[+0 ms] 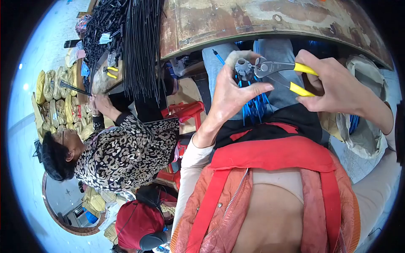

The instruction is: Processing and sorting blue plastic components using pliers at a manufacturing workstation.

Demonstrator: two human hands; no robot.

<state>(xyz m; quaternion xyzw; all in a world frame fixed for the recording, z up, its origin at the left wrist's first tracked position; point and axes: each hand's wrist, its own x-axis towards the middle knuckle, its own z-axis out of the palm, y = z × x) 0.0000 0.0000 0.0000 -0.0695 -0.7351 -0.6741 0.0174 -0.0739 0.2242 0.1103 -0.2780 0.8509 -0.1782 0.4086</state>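
My left hand (227,92) is closed around a grey notched hub (243,67), thumb and fingers curled at its sides. A bundle of thin blue rods (256,107) hangs below the hub over my lap, and one black-tipped rod (219,57) sticks out past my fingers. My right hand (335,82) grips pliers (276,66) with yellow handles, which are spread apart. The pliers' jaws are at the hub's right side; whether they bite on anything is too small to tell.
A worn wooden table (253,19) spans the far side. At right stands a pale sack (369,80) with blue rods. On the left a co-worker (126,147) holds black rods, near heaped black parts (103,33), long black rods (143,46) and other yellow-handled pliers (110,72). A red stool (187,111) stands between us.
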